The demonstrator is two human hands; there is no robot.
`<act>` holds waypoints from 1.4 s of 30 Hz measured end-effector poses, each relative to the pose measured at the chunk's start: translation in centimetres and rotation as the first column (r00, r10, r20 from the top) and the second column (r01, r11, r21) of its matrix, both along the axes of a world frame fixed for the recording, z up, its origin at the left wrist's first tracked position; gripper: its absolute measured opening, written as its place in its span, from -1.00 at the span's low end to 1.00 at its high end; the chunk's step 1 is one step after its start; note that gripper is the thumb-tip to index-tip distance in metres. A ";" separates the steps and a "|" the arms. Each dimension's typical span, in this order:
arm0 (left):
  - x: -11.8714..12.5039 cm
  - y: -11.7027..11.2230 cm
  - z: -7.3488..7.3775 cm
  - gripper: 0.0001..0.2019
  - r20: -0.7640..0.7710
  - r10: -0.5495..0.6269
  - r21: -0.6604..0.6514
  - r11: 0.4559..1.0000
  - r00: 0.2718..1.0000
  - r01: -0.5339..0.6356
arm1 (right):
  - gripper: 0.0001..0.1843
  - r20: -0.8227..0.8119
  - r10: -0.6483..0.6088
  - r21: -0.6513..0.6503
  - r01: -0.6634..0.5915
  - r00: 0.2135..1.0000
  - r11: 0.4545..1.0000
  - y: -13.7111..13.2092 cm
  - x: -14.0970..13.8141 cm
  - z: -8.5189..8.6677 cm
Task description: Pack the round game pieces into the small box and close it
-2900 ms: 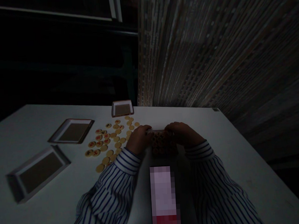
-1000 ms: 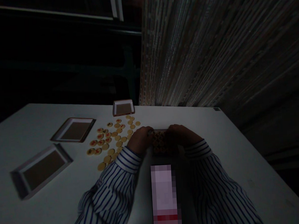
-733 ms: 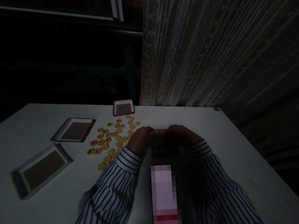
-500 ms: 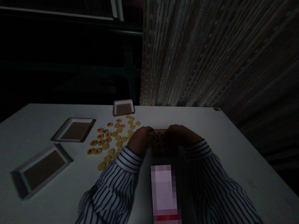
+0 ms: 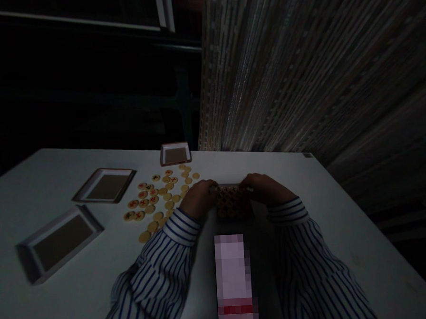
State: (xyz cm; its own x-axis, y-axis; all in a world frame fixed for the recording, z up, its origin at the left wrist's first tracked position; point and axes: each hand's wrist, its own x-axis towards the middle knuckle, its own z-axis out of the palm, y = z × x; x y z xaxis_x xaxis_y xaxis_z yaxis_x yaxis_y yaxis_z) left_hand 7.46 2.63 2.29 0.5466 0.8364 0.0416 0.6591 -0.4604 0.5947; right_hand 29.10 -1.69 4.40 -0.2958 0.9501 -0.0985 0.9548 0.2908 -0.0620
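In the head view a small box (image 5: 239, 219) stands on the table between my hands, with rows of round Chinese chess pieces (image 5: 230, 204) inside it. My left hand (image 5: 200, 198) is closed at the box's far left corner, its fingers curled over the edge. At the far right corner is my right hand (image 5: 262, 188), thumb and fingers bent together. Shade and the fingers hide whether a piece is pinched there. Loose Chinese chess pieces (image 5: 153, 199), some face up with red or dark characters, others plain side up, lie left of my left hand.
Three shallow trays or lids with brown bottoms stand on the white table (image 5: 346, 247): a far one (image 5: 176, 164), a left one (image 5: 94, 201) and a nearer left one (image 5: 66, 262). A bead or string curtain (image 5: 266, 80) hangs behind the table's far right edge. The light is dim.
My right hand has shifted slightly up and to the right, uncovering more of the pieces in the box. The left hand has stayed nearly in place.
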 end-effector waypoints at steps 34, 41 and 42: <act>-0.1 -0.1 0.4 -0.74 0.004 -0.010 0.023 1.000 1.000 0.010 | -0.71 0.121 0.000 -0.087 0.011 0.993 0.996 0.2 -1.5 0.0; -0.1 -0.1 0.5 -0.69 0.029 0.028 0.061 0.998 0.999 -0.030 | -0.72 -0.021 -0.077 0.141 0.079 0.997 0.987 0.0 -1.3 1.6; -0.1 -0.1 0.5 -0.69 0.041 0.028 0.071 0.997 0.999 -0.031 | -0.72 -0.035 -0.077 0.168 0.081 0.996 0.982 -0.1 -1.4 1.7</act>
